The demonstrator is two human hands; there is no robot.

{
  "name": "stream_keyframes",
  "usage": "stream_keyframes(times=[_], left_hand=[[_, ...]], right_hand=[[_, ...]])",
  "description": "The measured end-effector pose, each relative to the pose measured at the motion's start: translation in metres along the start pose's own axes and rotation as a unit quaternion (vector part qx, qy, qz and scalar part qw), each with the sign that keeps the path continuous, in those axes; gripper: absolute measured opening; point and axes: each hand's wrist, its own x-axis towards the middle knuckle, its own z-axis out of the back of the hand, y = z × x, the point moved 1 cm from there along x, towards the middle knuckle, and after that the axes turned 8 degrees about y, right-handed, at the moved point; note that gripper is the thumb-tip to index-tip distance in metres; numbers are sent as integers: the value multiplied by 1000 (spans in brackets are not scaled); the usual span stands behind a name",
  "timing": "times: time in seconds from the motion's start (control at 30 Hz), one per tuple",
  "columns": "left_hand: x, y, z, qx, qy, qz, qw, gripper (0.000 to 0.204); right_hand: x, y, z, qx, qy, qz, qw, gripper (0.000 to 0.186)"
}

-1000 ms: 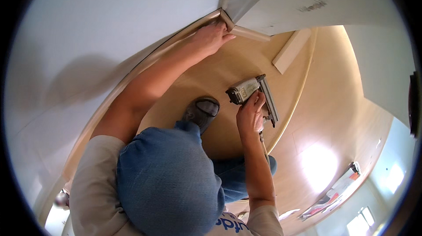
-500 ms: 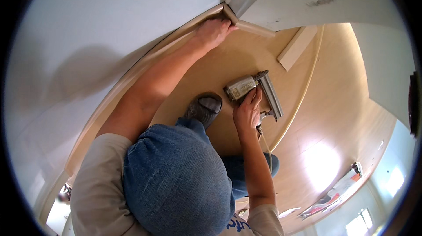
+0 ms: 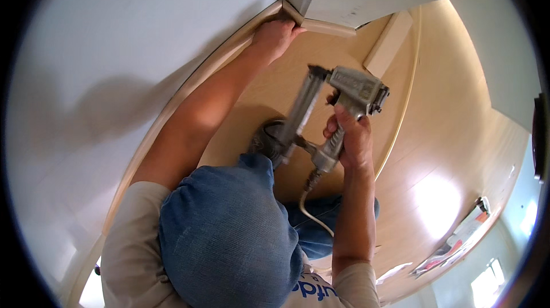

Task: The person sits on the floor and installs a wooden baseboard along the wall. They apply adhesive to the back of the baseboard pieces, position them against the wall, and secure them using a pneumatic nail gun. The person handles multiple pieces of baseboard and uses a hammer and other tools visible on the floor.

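My left hand [image 3: 274,40] is at the far corner, fingers curled in against the wooden baseboard [image 3: 220,55] that runs along the left wall. Its thumb points right, below the short corner piece of trim [image 3: 293,13]. I hold a metal nail gun [image 3: 356,87] by its handle in my right hand [image 3: 355,139], above the floor and away from the trim. Its head points away from me, and the long magazine slants down beside my foot, slightly blurred. An air hose [image 3: 306,203] hangs from the handle's end. What my left fingertips touch is partly hidden.
Another baseboard length [image 3: 329,27] continues right from the corner. A loose wooden board [image 3: 389,44] lies by the right wall. A pale hose [image 3: 413,73] curves across the wood floor [image 3: 452,107]. My foot [image 3: 266,138] is close to the magazine. Packaging [image 3: 455,239] lies at lower right.
My right hand has raised the nail gun and turned it, so its magazine now lies to the left and its body to the right. My left hand stays at the corner.
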Motion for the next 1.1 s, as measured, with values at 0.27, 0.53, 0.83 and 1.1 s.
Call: stream_keyframes(times=[0.27,0.53,0.83,1.1], left_hand=[[4,11,13,-194,92,40,976,45],[2,11,13,-533,102,125,831,39],[6,6,10,-505,165,146,834,47],[4,0,11,-522,165,157,822,42]], right_hand=[[83,-90,-18,409,104,124,898,46],[105,-93,-46,413,30,142,899,44],[125,-113,-42,425,27,135,895,45],[127,-114,-39,440,45,140,886,46]])
